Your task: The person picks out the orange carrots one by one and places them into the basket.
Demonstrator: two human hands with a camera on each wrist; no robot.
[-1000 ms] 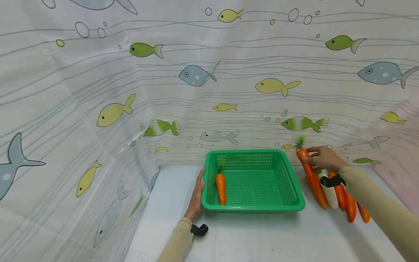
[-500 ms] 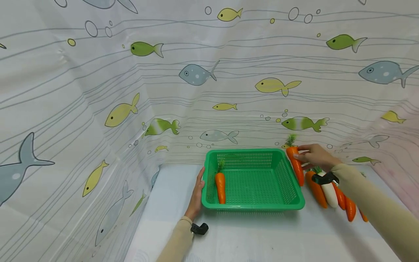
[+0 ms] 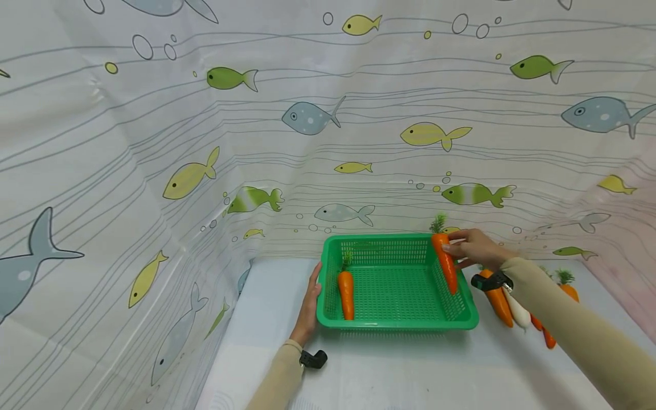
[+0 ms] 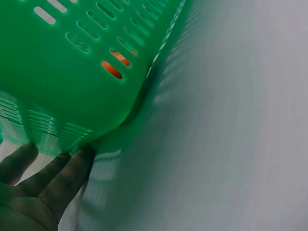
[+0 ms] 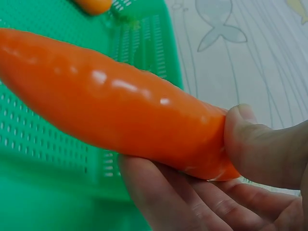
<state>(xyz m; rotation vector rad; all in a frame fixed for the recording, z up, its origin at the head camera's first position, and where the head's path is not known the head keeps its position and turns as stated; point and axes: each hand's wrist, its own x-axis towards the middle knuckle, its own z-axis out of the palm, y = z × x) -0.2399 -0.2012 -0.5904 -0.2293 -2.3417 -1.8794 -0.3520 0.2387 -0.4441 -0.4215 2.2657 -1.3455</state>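
Observation:
My right hand (image 3: 475,249) grips an orange carrot (image 3: 445,262) near its leafy top, thumb on one side and fingers on the other. This carrot hangs over the right side of the green basket (image 3: 397,326), tip pointing down. The right wrist view shows the smooth, shiny carrot (image 5: 115,106) up close across the basket. My left hand (image 3: 308,304) rests against the basket's left wall. Its straight fingers (image 4: 67,180) touch that slotted wall in the left wrist view. Inside the basket, along its left side, lies another carrot (image 3: 345,293) with a green top.
Right of the basket, partly behind my right forearm, lie a white radish (image 3: 519,310), a carrot (image 3: 499,304) and several more orange carrots. A fish-patterned sheet (image 3: 307,171) rises behind the white table (image 3: 389,370).
My right hand has carried the carrot leftward from the pile on the right to over the basket's right side. The left hand stays at the basket's left wall.

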